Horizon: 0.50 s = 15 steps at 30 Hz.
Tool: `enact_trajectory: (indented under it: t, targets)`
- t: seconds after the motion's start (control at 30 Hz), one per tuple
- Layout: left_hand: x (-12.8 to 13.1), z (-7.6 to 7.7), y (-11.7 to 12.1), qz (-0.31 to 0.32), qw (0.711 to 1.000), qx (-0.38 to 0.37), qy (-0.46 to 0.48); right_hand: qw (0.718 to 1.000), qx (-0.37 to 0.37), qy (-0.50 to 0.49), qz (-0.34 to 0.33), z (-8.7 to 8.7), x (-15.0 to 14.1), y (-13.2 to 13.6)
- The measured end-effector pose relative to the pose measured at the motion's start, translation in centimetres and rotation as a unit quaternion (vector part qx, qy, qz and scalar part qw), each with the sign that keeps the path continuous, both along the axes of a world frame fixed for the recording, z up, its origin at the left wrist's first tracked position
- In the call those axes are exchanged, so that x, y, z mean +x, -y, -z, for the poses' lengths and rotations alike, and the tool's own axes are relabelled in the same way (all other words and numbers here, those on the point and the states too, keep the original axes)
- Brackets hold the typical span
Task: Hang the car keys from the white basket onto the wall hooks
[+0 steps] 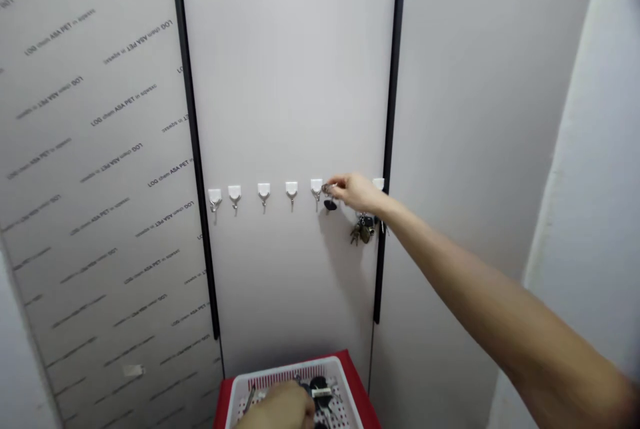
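1. In the head view, our right hand (353, 190) is raised to the panel (290, 82), its grip pinching a small metal ring (327, 188); a dark fob (330, 205) hangs just below the fingertips.
2. The ring and fob sit just right of the fifth hook (317, 186) from the left. We cannot say whether they touch it. The pinch looks narrow, so the ring could twist or slip out if it caught the hook's tip at an angle.
3. Our hand covers part of the row, between that hook and the end hook (379, 183). With that stretch hidden, we could misjudge where metal meets metal.
4. A bunch of keys (365, 232) hangs right below our hand, near the right handle (393, 115). What holds it up is hidden. If our wrist dropped or swung, it could brush the bunch and knock it loose.
5. Our left hand (280, 405) is low, over the white basket (341, 375). Its grip is blurred and cut off by the frame, so we can't tell whether it has hold of anything.
6. Beside it lie loose keys (318, 383). Lifting one set blindly could drag others along, as they lie close together.
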State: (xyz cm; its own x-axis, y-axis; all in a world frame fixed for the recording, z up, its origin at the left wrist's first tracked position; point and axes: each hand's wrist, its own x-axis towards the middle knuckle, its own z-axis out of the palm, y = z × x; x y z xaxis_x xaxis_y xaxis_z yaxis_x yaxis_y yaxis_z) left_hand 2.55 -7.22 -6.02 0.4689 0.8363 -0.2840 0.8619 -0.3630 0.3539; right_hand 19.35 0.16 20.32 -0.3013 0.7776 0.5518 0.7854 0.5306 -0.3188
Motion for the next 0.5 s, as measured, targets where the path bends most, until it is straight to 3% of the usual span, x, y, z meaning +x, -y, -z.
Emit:
enact_trajectory:
  t: [0.07, 0.13, 0.2, 0.27, 0.3, 0.37, 0.43, 0.5]
  targets:
    - [-0.1, -0.4, 0.1, -0.02, 0.998, 0.025, -0.049, 0.997, -0.053, 0.012, -0.054, 4.7, -0.7, 1.4]
    - [-0.3, -0.7, 0.2, -0.024, 0.997, 0.043, -0.067, 0.983, -0.149, 0.036, -0.103, 10.9, -1.4, 2.6]
    - [-0.5, -1.1, 0.1, -0.029, 0.996, 0.046, -0.069, 0.966, -0.228, 0.042, -0.114, 17.0, -2.0, 3.6]
    - [-0.6, -1.7, -0.1, -0.028, 0.996, 0.051, -0.073, 0.952, -0.288, 0.026, -0.101, 21.0, -2.1, 4.2]
    - [-0.6, -2.1, -0.3, -0.026, 0.996, 0.055, -0.07, 0.949, -0.295, 0.013, -0.109, 21.7, -1.9, 4.3]
    - [-0.2, -3.5, -1.2, -0.018, 0.996, 0.077, -0.029, 0.961, -0.251, -0.048, -0.101, 20.8, -0.6, 4.0]
    - [0.7, -5.4, -2.5, -0.021, 0.991, 0.119, 0.059, 0.981, -0.121, -0.15, -0.027, 17.3, 1.6, 3.2]
    - [2.4, -7.8, -4.3, -0.043, 0.971, 0.172, 0.164, 0.969, 0.028, -0.228, 0.087, 13.2, 4.0, 2.1]
